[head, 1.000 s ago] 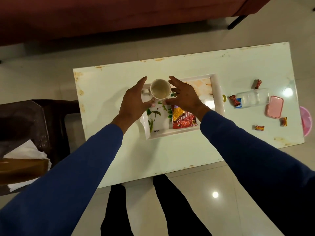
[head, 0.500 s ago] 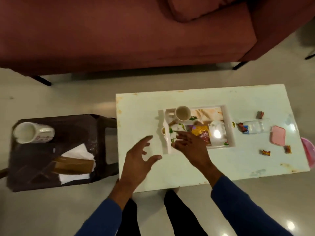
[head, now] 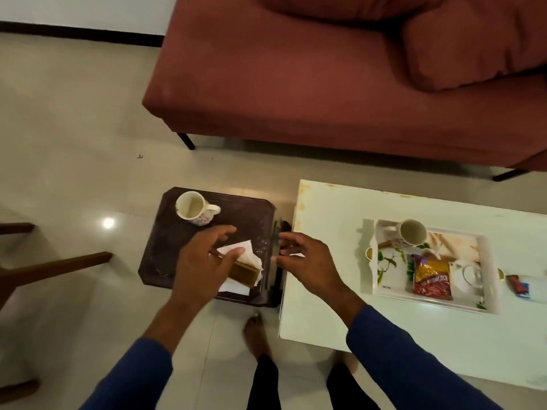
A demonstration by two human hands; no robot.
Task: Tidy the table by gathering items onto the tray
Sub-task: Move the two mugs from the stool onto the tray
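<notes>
Over the dark side stool (head: 207, 247), head view: both my hands hang spread with fingers loose, holding nothing. Left hand (head: 204, 261) is above the tissue holder (head: 244, 272), right hand (head: 305, 261) just beside it at the stool's right edge. Holder looks like light, stiff wood; the tissues (head: 241, 251) are soft and would slip out, so I'd grip the box sides. Tray (head: 381, 288) sits well apart on the white table (head: 325, 232).

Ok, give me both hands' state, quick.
Left hand: open, fingers spread above the tissue holder, holding nothing.
Right hand: open, fingers loosely spread, holding nothing.
</notes>
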